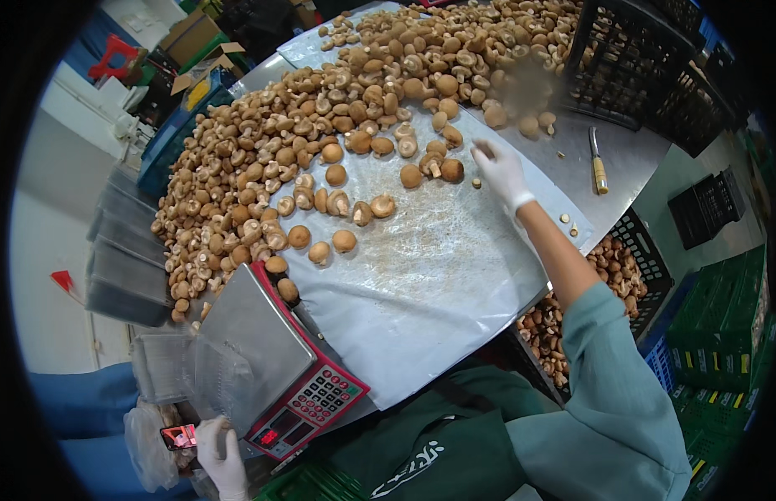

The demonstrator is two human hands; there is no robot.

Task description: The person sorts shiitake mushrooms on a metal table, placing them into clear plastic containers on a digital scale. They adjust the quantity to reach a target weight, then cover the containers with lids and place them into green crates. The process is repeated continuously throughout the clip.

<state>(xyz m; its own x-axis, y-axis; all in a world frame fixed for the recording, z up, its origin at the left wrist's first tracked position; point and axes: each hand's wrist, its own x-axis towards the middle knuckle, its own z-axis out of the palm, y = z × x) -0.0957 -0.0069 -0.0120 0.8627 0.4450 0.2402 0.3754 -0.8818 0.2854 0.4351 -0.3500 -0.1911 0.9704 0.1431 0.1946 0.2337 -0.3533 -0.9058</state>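
A large heap of brown-capped shiitake mushrooms [338,94] covers the far and left parts of the metal table. My right hand [497,166], in a white glove, is over the plastic sheet [438,263], just right of a few loose mushrooms [433,164]; its fingers are slightly bent and hold nothing visible. My left hand [220,448], also gloved, is at the lower left beside the digital scale [263,338], near a phone [179,437] with a lit screen. Whether it touches the clear plastic trays [219,376] or the phone is unclear. A wooden-handled knife [598,164] lies at the right.
Black crates [626,62] stand at the table's far right. Below the right edge are a crate of mushrooms [620,275] and stacked green crates [717,319]. Stacked plastic containers [128,263] and a blue bin [175,141] are at the left. Cut stem pieces [564,218] lie near the right edge.
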